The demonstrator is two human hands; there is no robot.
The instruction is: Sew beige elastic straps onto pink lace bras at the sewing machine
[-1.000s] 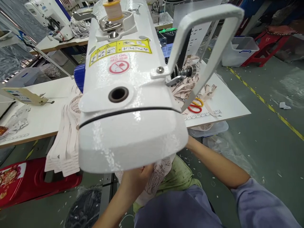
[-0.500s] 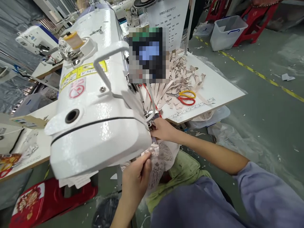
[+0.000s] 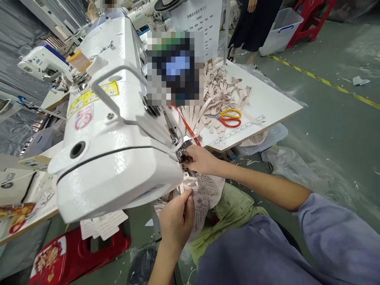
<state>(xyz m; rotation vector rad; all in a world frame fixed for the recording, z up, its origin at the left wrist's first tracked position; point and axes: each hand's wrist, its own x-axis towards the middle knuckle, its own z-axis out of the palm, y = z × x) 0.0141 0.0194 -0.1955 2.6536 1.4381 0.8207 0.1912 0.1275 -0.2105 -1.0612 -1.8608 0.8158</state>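
Note:
A white sewing machine (image 3: 118, 166) fills the left middle of the head view. My left hand (image 3: 177, 215), thumb and forefinger pinched together, holds the dotted edge of a pale lace garment (image 3: 202, 206) below the machine's head. My right hand (image 3: 203, 160) reaches in from the right, close to the metal presser-foot parts (image 3: 183, 148). Its fingers are curled and their tips partly hidden, so what they hold cannot be made out. The lace hangs over my lap, on green cloth (image 3: 234, 206).
Beige fabric strips (image 3: 219, 91) lie heaped on the white tabletop (image 3: 267, 95), with red-and-yellow-handled scissors (image 3: 228, 117) beside them. A plastic tub (image 3: 267, 138) is under the table edge. A red stool (image 3: 74, 257) stands lower left. Behind the table stands a person in dark clothing (image 3: 255, 23).
The view has shifted slightly, so the machine sits further left. A person in dark clothing has appeared behind the table. Both hands stay near the machine's head, the left still pinching the lace garment.

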